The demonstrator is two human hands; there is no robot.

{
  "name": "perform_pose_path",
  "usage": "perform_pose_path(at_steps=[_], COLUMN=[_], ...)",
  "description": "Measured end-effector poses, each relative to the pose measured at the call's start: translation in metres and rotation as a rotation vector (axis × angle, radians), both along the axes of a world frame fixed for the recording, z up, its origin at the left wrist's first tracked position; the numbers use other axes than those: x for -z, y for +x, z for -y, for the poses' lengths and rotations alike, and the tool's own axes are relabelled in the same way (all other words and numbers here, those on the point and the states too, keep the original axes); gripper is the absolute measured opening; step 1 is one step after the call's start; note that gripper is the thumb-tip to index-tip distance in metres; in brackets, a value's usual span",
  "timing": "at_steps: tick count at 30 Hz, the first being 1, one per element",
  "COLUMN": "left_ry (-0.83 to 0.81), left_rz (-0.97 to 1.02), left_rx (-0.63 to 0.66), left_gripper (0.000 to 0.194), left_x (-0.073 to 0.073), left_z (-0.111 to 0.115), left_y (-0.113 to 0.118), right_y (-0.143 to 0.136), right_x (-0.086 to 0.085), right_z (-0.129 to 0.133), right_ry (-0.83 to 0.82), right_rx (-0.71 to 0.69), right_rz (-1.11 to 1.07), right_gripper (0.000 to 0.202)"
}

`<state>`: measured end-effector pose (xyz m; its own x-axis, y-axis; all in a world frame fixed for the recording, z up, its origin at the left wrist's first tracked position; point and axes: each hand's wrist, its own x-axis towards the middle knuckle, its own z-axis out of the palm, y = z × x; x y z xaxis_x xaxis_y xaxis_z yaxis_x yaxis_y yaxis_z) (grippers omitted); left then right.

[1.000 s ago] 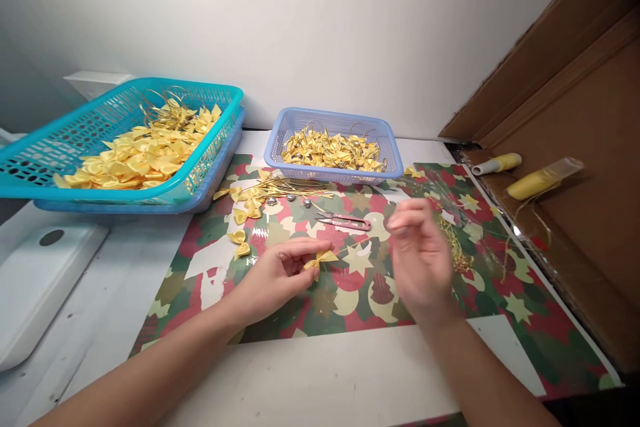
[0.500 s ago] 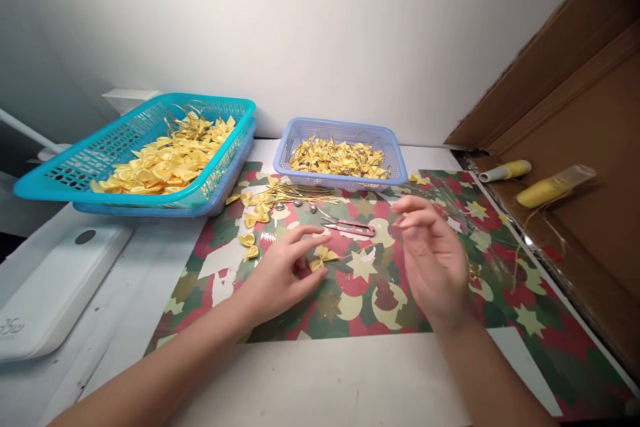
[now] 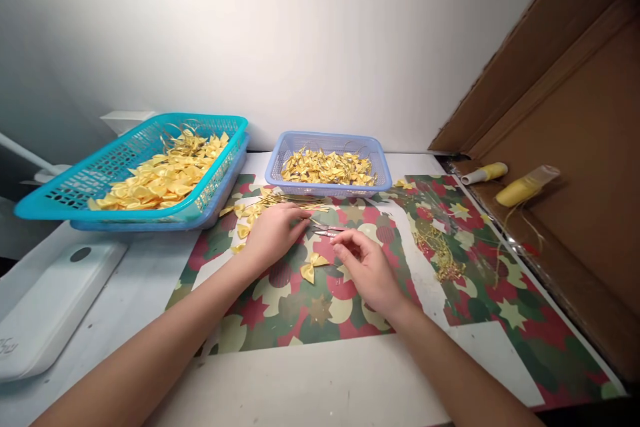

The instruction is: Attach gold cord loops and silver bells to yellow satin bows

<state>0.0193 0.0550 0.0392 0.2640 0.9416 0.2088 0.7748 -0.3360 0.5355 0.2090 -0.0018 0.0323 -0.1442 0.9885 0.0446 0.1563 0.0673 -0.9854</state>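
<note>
My left hand (image 3: pixel 276 235) reaches over the mat with its fingers closed together, at the spot beside the gold cords (image 3: pixel 307 201). Whatever is between those fingertips is hidden. Thumb and forefinger of my right hand (image 3: pixel 369 270) are pinched together; I cannot make out what they hold. Between the hands lie the thread snips (image 3: pixel 327 232), blades toward the left, with their handle end hidden behind my right fingers. Just below them a yellow ribbon bow (image 3: pixel 311 268) rests on the mat. More yellow bows (image 3: pixel 243 212) lie beyond my left hand.
A turquoise basket (image 3: pixel 220 161) of yellow bows stands at the left, stacked on another. Behind the mat sits a lilac basket (image 3: pixel 327 192) with bows and cords. A white device (image 3: pixel 60 293) is at left; tangled gold thread (image 3: pixel 443 253) and yellow spools (image 3: pixel 525 185) are at right.
My left hand has moved forward, away from the ribbon bow, to the cords. My right hand has come left and down to the snips. The whole view has shifted slightly.
</note>
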Motion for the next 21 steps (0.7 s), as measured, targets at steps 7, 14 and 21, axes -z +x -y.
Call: perform_pose_path(at_steps=[7, 14, 21], left_ry=[-0.493, -0.565, -0.578], left_rz=[0.814, 0.875, 0.887], left_rx=[-0.044, -0.051, 0.034], left_gripper=[0.028, 0.022, 0.029], left_x=[-0.011, -0.016, -0.011], left_z=[0.032, 0.044, 0.042], left_y=[0.012, 0.020, 0.016], right_y=[-0.004, -0.004, -0.003], right_x=[-0.004, -0.003, -0.008], right_z=[0.006, 0.007, 0.007], right_ry=[0.059, 0.109, 0.168], right_rx=[0.048, 0.051, 0.070], right_rz=[-0.074, -0.001, 0.068], right_gripper=[0.011, 0.008, 0.010])
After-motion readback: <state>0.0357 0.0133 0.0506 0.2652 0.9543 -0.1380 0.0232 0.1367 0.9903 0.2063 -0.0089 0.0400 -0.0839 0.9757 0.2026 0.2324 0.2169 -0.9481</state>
